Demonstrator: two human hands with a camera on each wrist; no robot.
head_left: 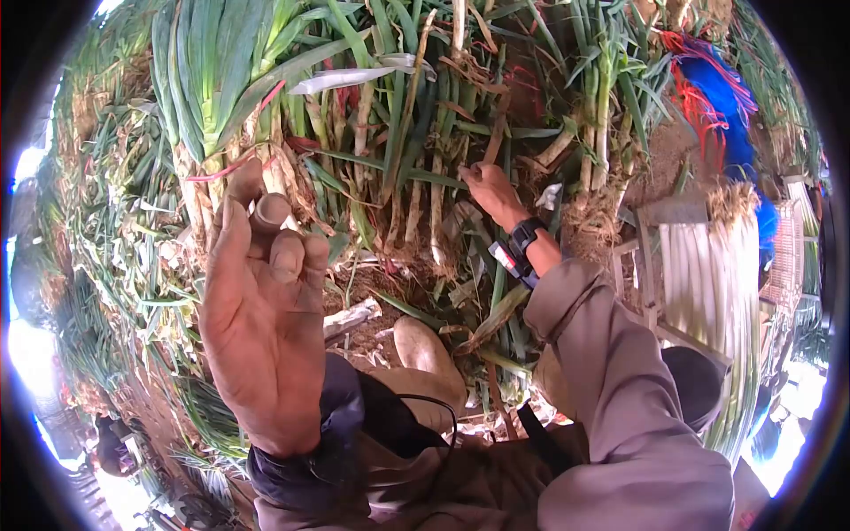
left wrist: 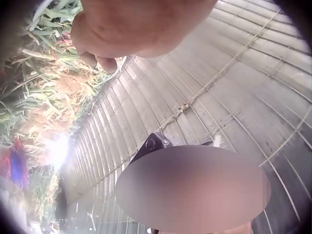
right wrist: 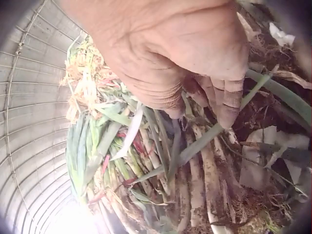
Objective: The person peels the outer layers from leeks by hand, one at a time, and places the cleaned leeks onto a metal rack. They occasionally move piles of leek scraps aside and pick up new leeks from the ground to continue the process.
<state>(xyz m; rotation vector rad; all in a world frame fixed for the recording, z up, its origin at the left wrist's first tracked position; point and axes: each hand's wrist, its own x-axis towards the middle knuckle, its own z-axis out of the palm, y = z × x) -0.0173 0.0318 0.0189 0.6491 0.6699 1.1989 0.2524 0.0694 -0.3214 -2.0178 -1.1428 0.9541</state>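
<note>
My left hand [head_left: 270, 327] is raised in the head view, palm showing, fingers loosely bent and nothing in its grasp. Behind its fingertips stands a bundle of leeks [head_left: 208, 97] with a red tie [head_left: 221, 172] round the stems. The right hand [head_left: 496, 192] reaches down among loose leeks [head_left: 412, 199], fingers bent downward. In the right wrist view, a long green leaf [right wrist: 197, 145] passes right at the fingertips of that hand [right wrist: 185, 53]. I cannot tell whether the right hand pinches it. Soil-covered pale stems [right wrist: 195, 180] lie just below.
Trimmed white leeks [head_left: 699, 283] lie on a wooden frame [head_left: 651, 265] at the right. Blue and red ties [head_left: 713, 88] hang behind it. Leaf scraps [head_left: 133, 257] cover the ground at the left. A ribbed, curved cover [left wrist: 195, 87] arches overhead.
</note>
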